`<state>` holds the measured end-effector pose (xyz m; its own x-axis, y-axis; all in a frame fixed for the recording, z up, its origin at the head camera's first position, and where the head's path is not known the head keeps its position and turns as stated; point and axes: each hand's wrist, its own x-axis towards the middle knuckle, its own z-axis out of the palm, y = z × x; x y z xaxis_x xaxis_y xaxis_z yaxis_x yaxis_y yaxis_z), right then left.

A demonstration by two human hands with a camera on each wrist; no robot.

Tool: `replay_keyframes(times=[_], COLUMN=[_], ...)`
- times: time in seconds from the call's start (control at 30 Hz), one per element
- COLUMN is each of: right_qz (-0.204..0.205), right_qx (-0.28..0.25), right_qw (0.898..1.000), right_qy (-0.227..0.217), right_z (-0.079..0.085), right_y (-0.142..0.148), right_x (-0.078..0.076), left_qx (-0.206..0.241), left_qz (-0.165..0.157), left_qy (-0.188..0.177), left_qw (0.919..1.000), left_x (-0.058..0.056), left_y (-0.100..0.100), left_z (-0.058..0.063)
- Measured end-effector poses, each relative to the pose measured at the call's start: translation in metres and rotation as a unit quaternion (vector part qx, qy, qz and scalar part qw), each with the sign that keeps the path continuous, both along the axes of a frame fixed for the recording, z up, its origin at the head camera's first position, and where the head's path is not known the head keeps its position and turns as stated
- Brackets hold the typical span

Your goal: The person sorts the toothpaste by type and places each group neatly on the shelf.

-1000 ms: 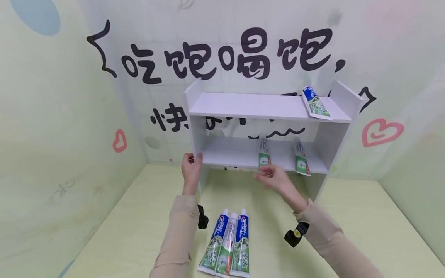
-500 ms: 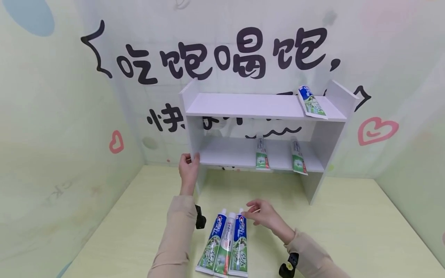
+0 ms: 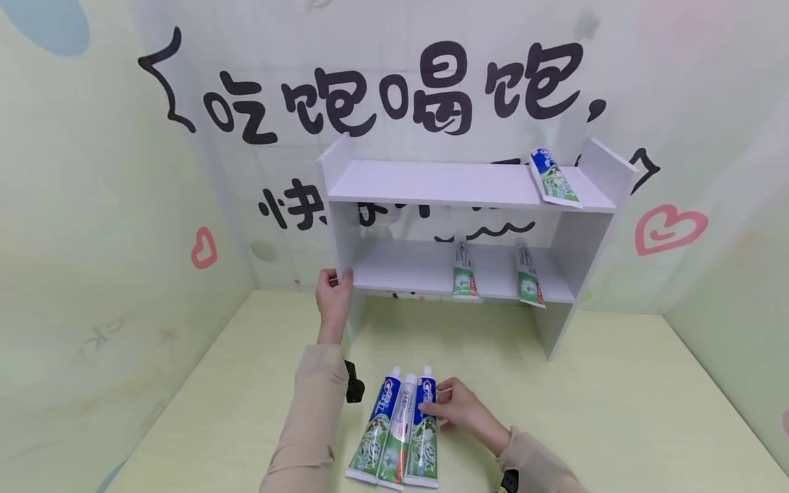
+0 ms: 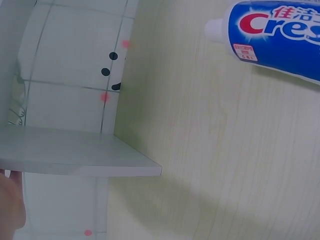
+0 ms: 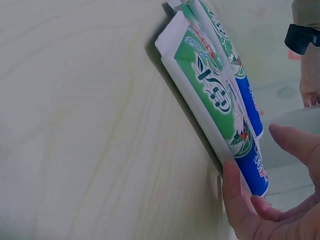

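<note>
My left hand [image 3: 333,298] grips the left side panel of a white two-tier shelf [image 3: 342,239]; in the left wrist view only part of that hand [image 4: 9,207] shows at the panel's edge. Three toothpaste tubes lie side by side on the table: a blue-green Crest tube [image 3: 374,435] at left, a silver-green tube [image 3: 397,438] in the middle, and another Crest tube [image 3: 422,445] at right. My right hand [image 3: 462,411] is at the right Crest tube. In the right wrist view its fingers [image 5: 232,182] meet the tube's side while the thumb stands apart above it.
Another Crest tube [image 3: 555,179] lies on the upper shelf board at right. Two silver-green tubes, one near the middle [image 3: 464,274] and one farther right [image 3: 529,277], lie on the lower board, their ends at its front edge. A lettered wall [image 3: 394,41] stands behind.
My right hand has left the middle tube on the lower board and come down to the right Crest tube on the table. The left hand keeps its grip on the panel.
</note>
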<state>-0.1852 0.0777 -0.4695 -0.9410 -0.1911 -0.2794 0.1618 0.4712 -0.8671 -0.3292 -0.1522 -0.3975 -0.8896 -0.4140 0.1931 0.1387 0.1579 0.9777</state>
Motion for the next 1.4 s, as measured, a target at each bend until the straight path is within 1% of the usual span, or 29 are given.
replay_keyframes(times=[0.2, 0.33, 0.63, 0.83, 1.0, 1.2, 1.4], right_qz=[0.006, 0.001, -0.002, -0.01, -0.021, -0.022, -0.017], right_qx=[0.007, 0.011, 0.02, 0.017, 0.041, 0.076, 0.075], right_qw=[1.0, 1.0, 0.999, 0.999, 0.998, 0.995, 0.996], right_qy=[0.0, 0.002, 0.028, 0.036, 0.043, 0.063, 0.055], right_z=[0.0, 0.002, -0.002, -0.003, -0.002, -0.004, -0.004], right_y=[-0.003, -0.006, -0.014, -0.019, -0.025, -0.026, -0.024], right_x=[0.004, 0.006, 0.01, 0.011, 0.01, 0.008, 0.008], left_qx=[-0.003, -0.001, 0.001, 0.001, 0.001, 0.001, 0.001], left_qz=[-0.002, -0.003, -0.002, -0.004, -0.004, -0.004, -0.005], left_qy=[0.002, 0.005, 0.005, 0.003, 0.007, 0.004, -0.007], left_qw=[1.0, 1.0, 1.0, 1.0, 1.0, 1.0, 1.0], left_x=[0.0, 0.0, 0.0, -0.001, -0.002, -0.001, 0.0], left_y=[0.0, 0.001, 0.001, 0.0, -0.002, -0.003, 0.0], left_z=[0.002, 0.002, 0.001, 0.002, 0.002, 0.001, 0.001])
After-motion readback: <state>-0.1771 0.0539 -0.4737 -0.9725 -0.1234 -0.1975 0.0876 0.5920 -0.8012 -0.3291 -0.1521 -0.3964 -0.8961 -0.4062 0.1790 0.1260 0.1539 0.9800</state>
